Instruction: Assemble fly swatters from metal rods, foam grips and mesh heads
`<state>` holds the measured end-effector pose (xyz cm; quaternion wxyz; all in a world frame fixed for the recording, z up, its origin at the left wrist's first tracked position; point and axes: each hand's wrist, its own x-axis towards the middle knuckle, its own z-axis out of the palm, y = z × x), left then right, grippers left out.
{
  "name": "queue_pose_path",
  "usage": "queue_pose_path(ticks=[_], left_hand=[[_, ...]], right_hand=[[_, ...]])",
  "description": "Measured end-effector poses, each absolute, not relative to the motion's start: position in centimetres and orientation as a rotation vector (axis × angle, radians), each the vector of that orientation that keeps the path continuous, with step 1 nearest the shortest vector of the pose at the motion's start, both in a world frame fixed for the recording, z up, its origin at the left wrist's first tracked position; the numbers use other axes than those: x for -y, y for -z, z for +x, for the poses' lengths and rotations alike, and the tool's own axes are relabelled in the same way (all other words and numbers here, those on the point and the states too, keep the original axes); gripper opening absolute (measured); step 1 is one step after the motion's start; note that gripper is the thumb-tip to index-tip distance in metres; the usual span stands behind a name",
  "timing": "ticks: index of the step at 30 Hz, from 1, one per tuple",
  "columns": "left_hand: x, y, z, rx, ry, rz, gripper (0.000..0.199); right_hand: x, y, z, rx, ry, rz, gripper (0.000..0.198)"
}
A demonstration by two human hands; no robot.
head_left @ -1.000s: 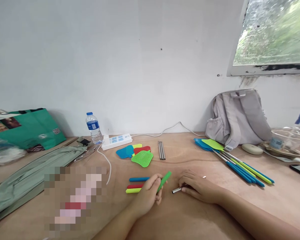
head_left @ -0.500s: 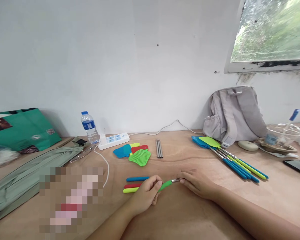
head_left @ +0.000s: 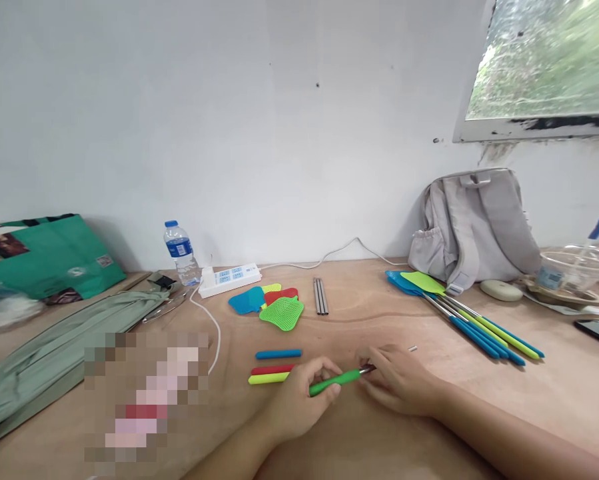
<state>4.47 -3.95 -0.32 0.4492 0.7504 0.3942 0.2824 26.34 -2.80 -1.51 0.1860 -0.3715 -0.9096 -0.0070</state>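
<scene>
Just left of my left hand point(head_left: 299, 400) lie three loose grips on the table point(head_left: 369, 440): a blue grip point(head_left: 278, 354), a red grip point(head_left: 272, 369) and a yellow grip point(head_left: 268, 379), all lying left to right. My left hand is closed around the green grip point(head_left: 335, 382), whose long axis runs up and right toward my right hand point(head_left: 396, 381). That hand is pinched on a metal rod point(head_left: 367, 369), whose left end meets the grip's open end; the rest is hidden under my fingers. Both hands are equally near the joint. Bare tabletop lies ahead; finished swatters point(head_left: 472, 320) sit well off right.
</scene>
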Motion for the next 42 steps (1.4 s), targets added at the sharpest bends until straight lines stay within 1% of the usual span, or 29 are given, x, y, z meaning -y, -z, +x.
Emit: queue_pose_path(ticks=[6, 9, 12, 17, 20, 23, 26, 29, 31, 36, 42], left_hand=[[4.7, 0.4, 5.4, -1.001, -0.716, 2.051, 0.008], [5.0, 0.7, 5.7, -1.028, -0.697, 2.169, 0.009], [4.9, 1.0, 5.6, -1.035, -0.649, 2.258, 0.010], [4.2, 0.9, 4.9, -0.911, -0.542, 2.360, 0.014], [3.6, 0.8, 4.6, -0.921, -0.580, 2.343, 0.017], [3.3, 0.8, 4.6, -1.041, -0.749, 2.268, 0.017], [3.3, 1.0, 4.8, -1.144, -0.924, 2.180, 0.014], [3.7, 1.1, 4.9, -1.179, -0.983, 2.173, 0.012], [4.0, 1.2, 5.0, -1.170, -0.945, 2.209, 0.012], [4.7, 1.4, 5.2, -1.178, -0.818, 2.237, 0.014], [4.8, 2.0, 5.4, -1.113, -0.739, 2.358, 0.018]], right_hand=[[3.6, 3.1, 24.9, 2.396, 0.168, -1.002, 0.025], [3.6, 3.4, 24.4, 2.287, 0.178, -1.045, 0.028], [4.1, 3.6, 23.9, 2.299, 0.102, -1.119, 0.028], [6.0, 3.4, 22.4, 2.320, -0.128, -1.283, 0.026], [5.9, 2.7, 22.2, 2.372, -0.194, -1.277, 0.027], [4.4, 1.8, 23.0, 2.420, -0.139, -1.297, 0.023], [2.9, 1.4, 24.4, 2.469, 0.001, -1.377, 0.011], [2.5, 1.8, 25.2, 2.491, 0.097, -1.424, 0.005], [2.7, 2.2, 25.1, 2.474, 0.083, -1.492, 0.007], [3.4, 2.8, 24.0, 2.450, -0.100, -1.687, 0.015], [3.8, 3.4, 23.4, 2.444, -0.138, -1.684, 0.016]])
